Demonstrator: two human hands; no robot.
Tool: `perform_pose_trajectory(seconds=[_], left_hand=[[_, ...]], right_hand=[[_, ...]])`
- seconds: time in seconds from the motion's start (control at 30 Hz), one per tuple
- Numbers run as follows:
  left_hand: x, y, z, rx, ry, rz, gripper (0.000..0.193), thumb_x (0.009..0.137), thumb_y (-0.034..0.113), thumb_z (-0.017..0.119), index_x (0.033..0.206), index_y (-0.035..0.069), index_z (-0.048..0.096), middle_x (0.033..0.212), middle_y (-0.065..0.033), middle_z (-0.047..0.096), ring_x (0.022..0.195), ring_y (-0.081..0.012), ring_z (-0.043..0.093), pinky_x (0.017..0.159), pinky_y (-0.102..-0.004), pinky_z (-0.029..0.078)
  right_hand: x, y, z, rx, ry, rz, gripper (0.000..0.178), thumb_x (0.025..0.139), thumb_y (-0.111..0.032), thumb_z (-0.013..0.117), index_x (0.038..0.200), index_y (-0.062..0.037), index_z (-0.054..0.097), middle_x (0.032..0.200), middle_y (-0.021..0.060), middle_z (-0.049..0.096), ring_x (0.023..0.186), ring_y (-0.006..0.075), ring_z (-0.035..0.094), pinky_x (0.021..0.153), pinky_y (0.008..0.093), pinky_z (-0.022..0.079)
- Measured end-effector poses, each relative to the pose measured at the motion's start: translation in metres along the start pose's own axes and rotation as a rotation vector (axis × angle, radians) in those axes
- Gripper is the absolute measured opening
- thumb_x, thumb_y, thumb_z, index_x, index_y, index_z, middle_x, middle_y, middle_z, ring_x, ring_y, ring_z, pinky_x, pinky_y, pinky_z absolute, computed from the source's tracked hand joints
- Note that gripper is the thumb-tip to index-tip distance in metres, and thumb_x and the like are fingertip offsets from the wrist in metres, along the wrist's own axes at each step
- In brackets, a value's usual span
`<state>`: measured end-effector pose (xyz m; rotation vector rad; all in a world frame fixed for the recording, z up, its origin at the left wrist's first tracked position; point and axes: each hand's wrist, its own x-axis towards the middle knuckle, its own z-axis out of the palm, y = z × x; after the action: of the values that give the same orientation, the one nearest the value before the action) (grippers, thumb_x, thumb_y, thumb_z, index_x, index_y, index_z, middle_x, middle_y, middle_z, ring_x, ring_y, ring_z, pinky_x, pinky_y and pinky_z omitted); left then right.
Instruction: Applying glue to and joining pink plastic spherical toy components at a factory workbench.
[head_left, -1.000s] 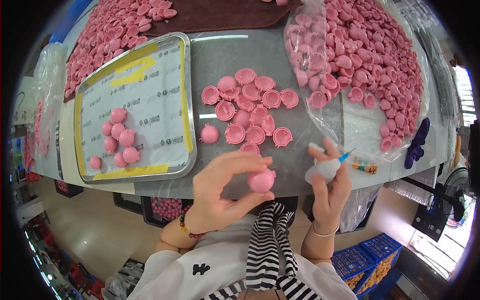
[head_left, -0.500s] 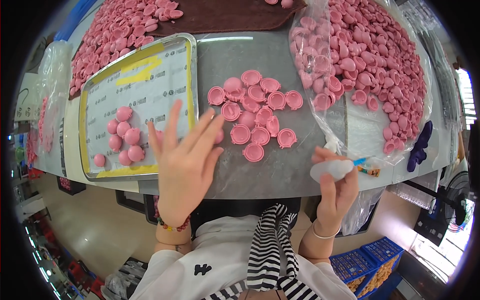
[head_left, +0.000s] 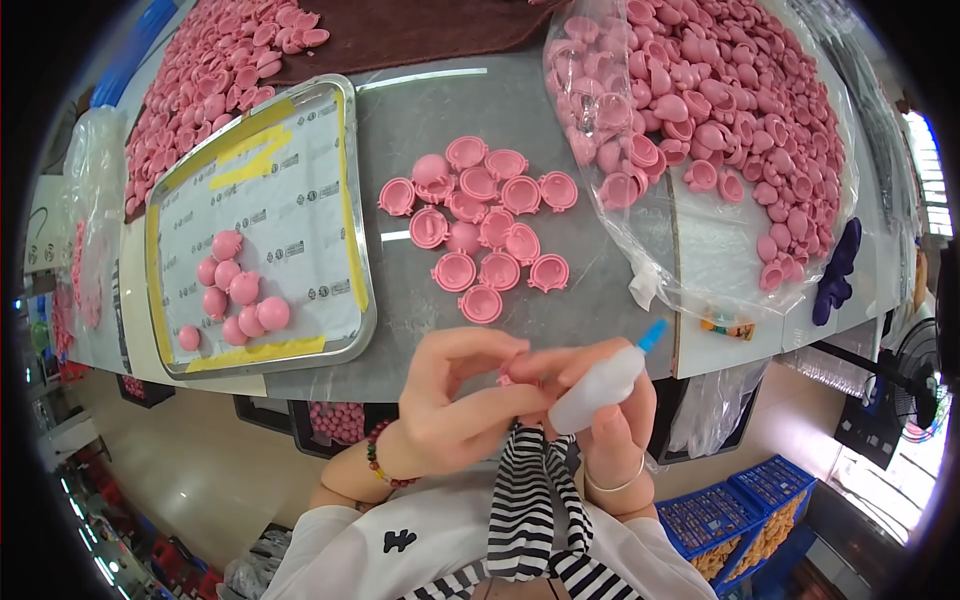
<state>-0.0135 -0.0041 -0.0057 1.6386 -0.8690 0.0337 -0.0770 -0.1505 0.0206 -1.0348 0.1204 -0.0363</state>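
My hands meet at the table's near edge, in front of my body. My left hand (head_left: pixel 455 405) is closed, its thumb and fingertips pinching a small pink plastic piece (head_left: pixel 506 379), mostly hidden by the fingers. My right hand (head_left: pixel 622 420) grips a white squeeze bottle (head_left: pixel 600 388) with a blue nozzle (head_left: pixel 653 335) tilted up to the right. Its fingertips reach the pink piece too. Beyond the hands lies a cluster of pink half-shells (head_left: pixel 481 304), mostly hollow side up. On the left, several round pink balls (head_left: pixel 243 289) sit in a paper-lined metal tray (head_left: pixel 352 190).
A large heap of pink shells (head_left: pixel 700 105) spills from a clear plastic bag (head_left: pixel 640 245) at the right. Another heap (head_left: pixel 205 85) lies far left beside a brown cloth (head_left: pixel 400 38). A dark purple object (head_left: pixel 838 272) rests near the right edge.
My left hand has come from beside the tray down to my body, its spread fingers now closed on a pink piece. My right hand has brought the bottle leftward to meet it.
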Motion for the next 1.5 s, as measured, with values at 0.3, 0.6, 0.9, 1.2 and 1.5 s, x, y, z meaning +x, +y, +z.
perform_pose_trajectory(seconds=[0.3,0.6,0.9,1.2,1.5], left_hand=[[0.005,0.004,0.002,-0.955,-0.037,-0.619,0.041,0.075,0.001,0.059,0.113,-0.008,0.047,0.114,-0.0250,0.049,0.100,-0.0292,0.055,0.081,-0.0376,0.048],[0.007,0.006,0.000,-1.008,0.012,-0.469,0.044,0.073,-0.011,0.056,0.116,-0.008,0.046,0.115,-0.0212,0.051,0.101,-0.0247,0.055,0.086,-0.0329,0.047],[0.002,0.005,-0.003,-0.908,-0.035,-0.418,0.040,0.072,-0.014,0.057,0.108,-0.005,0.044,0.115,-0.0261,0.049,0.101,-0.0240,0.055,0.082,-0.0315,0.049],[0.003,0.007,-0.004,-0.923,-0.030,-0.444,0.039,0.072,-0.014,0.058,0.107,-0.006,0.045,0.115,-0.0263,0.049,0.101,-0.0242,0.056,0.084,-0.0322,0.048],[0.004,0.013,-0.002,-0.892,0.024,-0.531,0.043,0.069,0.002,0.070,0.104,-0.004,0.045,0.108,-0.0301,0.052,0.093,-0.0210,0.059,0.080,-0.0299,0.048]], right_hand=[[-0.004,0.008,-0.012,-0.136,0.086,-0.230,0.041,0.085,-0.034,0.049,0.099,0.0040,0.041,0.082,0.0182,0.060,0.068,0.0193,0.060,0.060,0.0276,0.049],[0.005,0.002,-0.025,-0.352,0.436,-0.717,0.054,0.072,-0.031,0.066,0.110,0.0009,0.044,0.058,-0.0020,0.035,0.050,0.0086,0.031,0.044,0.0224,0.022],[0.000,-0.010,-0.017,-0.671,0.124,-0.932,0.061,0.076,-0.055,0.055,0.075,0.0062,0.054,0.055,0.0038,0.045,0.043,0.0121,0.040,0.036,0.0237,0.024],[-0.006,-0.011,-0.011,-0.769,0.175,-0.831,0.053,0.075,-0.052,0.057,0.082,-0.0003,0.063,0.054,0.0019,0.051,0.043,0.0147,0.047,0.040,0.0260,0.037],[-0.004,-0.013,-0.008,-0.778,0.194,-0.790,0.052,0.076,-0.052,0.056,0.086,-0.0016,0.063,0.059,0.0020,0.054,0.047,0.0144,0.050,0.042,0.0257,0.038]])
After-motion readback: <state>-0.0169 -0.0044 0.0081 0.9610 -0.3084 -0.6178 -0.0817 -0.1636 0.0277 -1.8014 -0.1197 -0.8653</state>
